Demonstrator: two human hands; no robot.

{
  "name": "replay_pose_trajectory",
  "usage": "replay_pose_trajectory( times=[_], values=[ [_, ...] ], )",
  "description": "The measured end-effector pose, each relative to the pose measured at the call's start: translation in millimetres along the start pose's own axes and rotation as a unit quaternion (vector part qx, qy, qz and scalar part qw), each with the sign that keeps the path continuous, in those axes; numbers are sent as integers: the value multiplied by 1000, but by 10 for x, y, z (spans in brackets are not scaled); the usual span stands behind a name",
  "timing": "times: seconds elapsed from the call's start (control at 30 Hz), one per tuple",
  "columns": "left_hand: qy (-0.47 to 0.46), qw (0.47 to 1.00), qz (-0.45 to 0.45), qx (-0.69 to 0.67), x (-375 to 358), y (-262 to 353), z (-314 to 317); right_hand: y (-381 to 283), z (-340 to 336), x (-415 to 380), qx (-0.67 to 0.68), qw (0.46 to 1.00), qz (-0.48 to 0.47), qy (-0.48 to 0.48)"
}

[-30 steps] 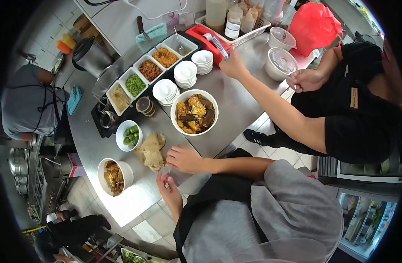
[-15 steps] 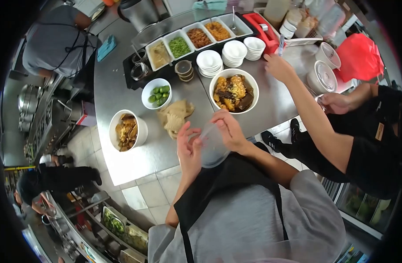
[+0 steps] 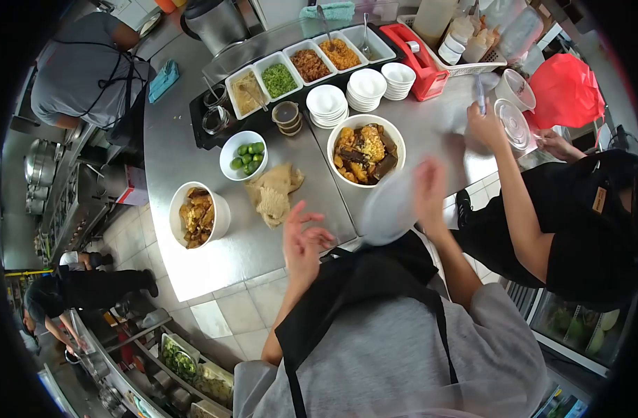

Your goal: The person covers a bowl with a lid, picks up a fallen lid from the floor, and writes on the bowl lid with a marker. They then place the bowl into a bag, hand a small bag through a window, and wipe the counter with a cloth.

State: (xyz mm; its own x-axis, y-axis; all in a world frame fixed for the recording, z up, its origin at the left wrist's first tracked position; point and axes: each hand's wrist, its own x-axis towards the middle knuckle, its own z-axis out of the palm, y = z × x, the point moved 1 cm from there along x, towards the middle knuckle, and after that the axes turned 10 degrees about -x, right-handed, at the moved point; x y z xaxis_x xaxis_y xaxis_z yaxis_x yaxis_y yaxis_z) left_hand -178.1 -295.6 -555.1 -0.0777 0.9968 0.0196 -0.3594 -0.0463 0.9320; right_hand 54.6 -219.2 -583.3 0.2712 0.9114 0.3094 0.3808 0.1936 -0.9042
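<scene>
A clear round plastic lid (image 3: 387,214), smeared by motion, hangs over the counter's front edge. My right hand (image 3: 429,191), also blurred, grips it by its right side. Fingers apart and holding nothing, my left hand (image 3: 304,240) hovers to the left of the lid. Just beyond the lid stands a white bowl (image 3: 331,150) of food in dark sauce, its top uncovered. A second white tub (image 3: 223,216) with similar food is farther left. Between them lies a crumpled tan cloth (image 3: 274,191), near my left hand.
A white bowl of green citrus fruits (image 3: 248,159) sits behind the cloth. Stacked white saucers (image 3: 326,103) and a topping tray (image 3: 200,118) line the back. At right, a co-worker's hand (image 3: 485,125) is near a lidded tub (image 3: 512,124) and a red bag (image 3: 566,90).
My right hand has carried the lid to the right, away from my left hand, which has let go of it. The co-worker's arm has shifted right, toward the lidded tub.
</scene>
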Motion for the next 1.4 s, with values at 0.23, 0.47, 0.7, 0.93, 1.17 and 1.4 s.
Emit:
replay_pose_trajectory(
  times=[0.23,0.47,0.7,0.93,1.17,1.4],
  values=[
    [91,991,13,96,687,-39,-63,120,390,985,-201,976,10,-83],
    [86,923,5,375,1439,-45,379,-379,736,979,-385,914,-101,-78],
    [133,934,44,328,1447,-279,425,-366,637,1047,-290,896,-306,-139],
    [153,953,58,254,1430,-332,611,-364,406,764,-412,844,-290,-187],
    [153,927,31,342,1430,-355,835,-157,216,793,-285,944,-88,-143],
    [114,928,8,355,1443,-290,944,-216,242,617,-420,888,-172,-69]
  ],
)
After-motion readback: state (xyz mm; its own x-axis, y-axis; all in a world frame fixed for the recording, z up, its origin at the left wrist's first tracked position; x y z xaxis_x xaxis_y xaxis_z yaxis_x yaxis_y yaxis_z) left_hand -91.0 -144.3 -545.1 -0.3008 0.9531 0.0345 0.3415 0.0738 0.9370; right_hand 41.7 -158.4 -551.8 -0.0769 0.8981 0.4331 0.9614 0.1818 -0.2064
